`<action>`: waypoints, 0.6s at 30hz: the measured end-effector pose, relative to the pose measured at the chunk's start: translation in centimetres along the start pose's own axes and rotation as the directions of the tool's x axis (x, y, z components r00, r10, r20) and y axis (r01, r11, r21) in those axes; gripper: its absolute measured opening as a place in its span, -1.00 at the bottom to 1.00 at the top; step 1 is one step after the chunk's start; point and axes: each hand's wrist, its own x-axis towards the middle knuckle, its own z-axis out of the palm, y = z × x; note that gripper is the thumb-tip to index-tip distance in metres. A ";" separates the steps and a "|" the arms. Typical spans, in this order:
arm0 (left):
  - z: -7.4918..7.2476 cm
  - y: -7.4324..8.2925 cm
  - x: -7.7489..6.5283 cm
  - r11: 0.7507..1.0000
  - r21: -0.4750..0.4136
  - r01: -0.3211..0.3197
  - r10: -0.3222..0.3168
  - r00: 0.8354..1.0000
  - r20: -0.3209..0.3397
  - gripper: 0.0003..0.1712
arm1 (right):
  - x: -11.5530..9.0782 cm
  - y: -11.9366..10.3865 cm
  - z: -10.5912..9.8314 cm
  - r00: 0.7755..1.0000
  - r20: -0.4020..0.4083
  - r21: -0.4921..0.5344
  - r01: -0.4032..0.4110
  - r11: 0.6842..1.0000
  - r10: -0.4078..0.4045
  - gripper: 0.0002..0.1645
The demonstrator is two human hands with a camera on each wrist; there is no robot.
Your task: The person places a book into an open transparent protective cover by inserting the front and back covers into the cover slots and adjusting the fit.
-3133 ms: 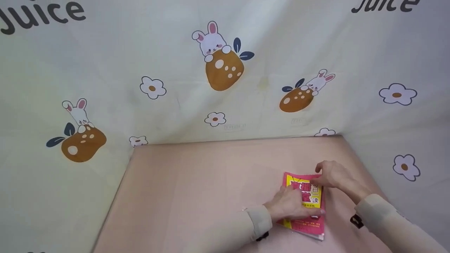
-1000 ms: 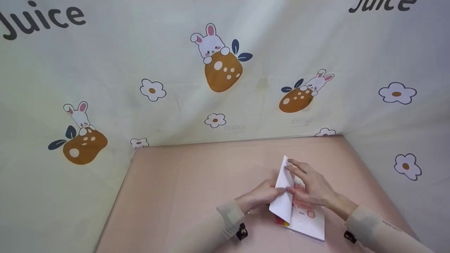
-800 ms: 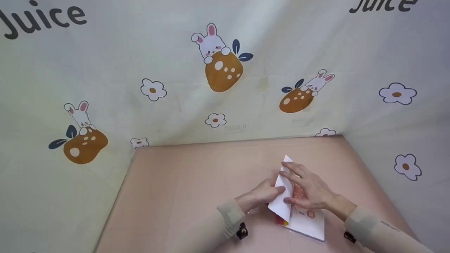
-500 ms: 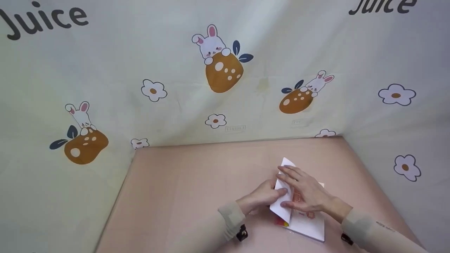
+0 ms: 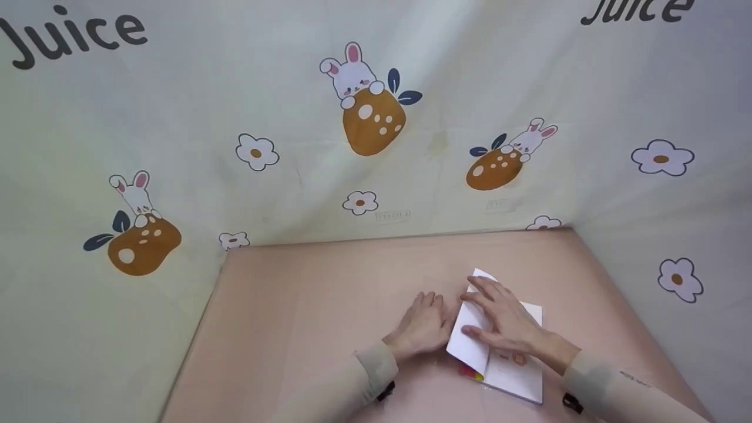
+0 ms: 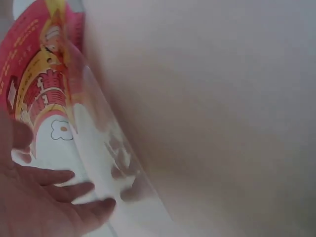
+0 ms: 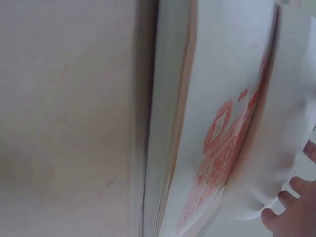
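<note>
A thick paperback book (image 5: 523,382) lies on the table with its front cover (image 5: 467,349) raised, the white inner side facing up. In the left wrist view the cover's pink and yellow outside (image 6: 27,54) shows, with a strip of clear plastic film (image 6: 106,126) along its edge. My left hand (image 5: 418,326) is just left of the cover, fingers extended over the film. Spread fingers of my right hand (image 5: 510,320) rest against the cover's white inner side. Red print (image 7: 217,131) shows on the first page in the right wrist view.
The pink tabletop (image 5: 294,317) stretches to the left of the book. Pale cloth walls (image 5: 288,88) with rabbit and flower prints enclose it at the back and both sides.
The book's cover was lifted open from lying flat. My left hand has since let go of the cover and shifted left, its fingers now extended. My right hand has slid slightly left on the cover.
</note>
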 end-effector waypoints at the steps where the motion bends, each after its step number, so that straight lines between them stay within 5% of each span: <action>1: 0.0 -0.2 -0.1 0.998 0.057 0.013 -0.015 1.000 0.024 -0.27 | 0.0 -0.1 0.1 1.000 0.005 0.003 -0.006 1.000 0.006 -0.31; 9: 0.3 -1.0 -0.8 0.975 0.157 0.156 -0.183 0.967 0.178 0.17 | 0.0 -0.5 0.7 0.997 0.059 -0.026 -0.054 0.998 0.056 -0.26; 18: 0.3 -1.2 -1.4 0.952 0.202 0.229 -0.275 0.930 0.244 0.32 | -0.1 -0.9 0.7 0.973 0.196 -0.058 -0.116 0.992 0.125 -0.18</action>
